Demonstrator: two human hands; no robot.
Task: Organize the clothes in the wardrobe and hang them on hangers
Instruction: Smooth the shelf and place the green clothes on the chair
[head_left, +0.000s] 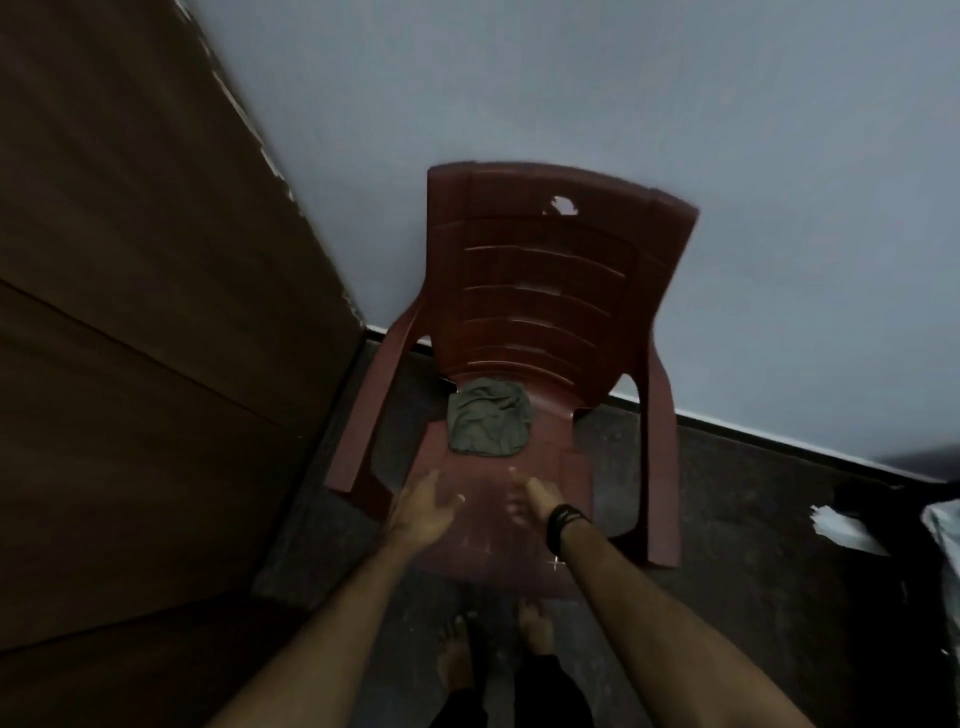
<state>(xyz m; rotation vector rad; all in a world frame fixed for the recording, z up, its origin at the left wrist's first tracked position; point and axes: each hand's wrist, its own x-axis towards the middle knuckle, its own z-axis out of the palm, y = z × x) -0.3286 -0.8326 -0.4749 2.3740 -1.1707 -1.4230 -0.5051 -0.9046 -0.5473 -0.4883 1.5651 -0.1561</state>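
Observation:
A crumpled olive-green garment (488, 417) lies at the back of the seat of a dark red plastic armchair (550, 270). Both my arms reach over the seat's front. My left hand (426, 506) hovers with fingers spread, a short way in front of the garment and apart from it. My right hand (535, 499), with a dark band on its wrist, is blurred but holds nothing; its fingers point toward the garment. No hanger is in sight.
A brown wooden wardrobe side (135, 322) stands close on the left of the chair. A pale wall (675, 104) is behind it. The floor (753, 545) is dark stone. White paper scraps (841, 527) lie at the right. My bare feet (498, 644) stand before the chair.

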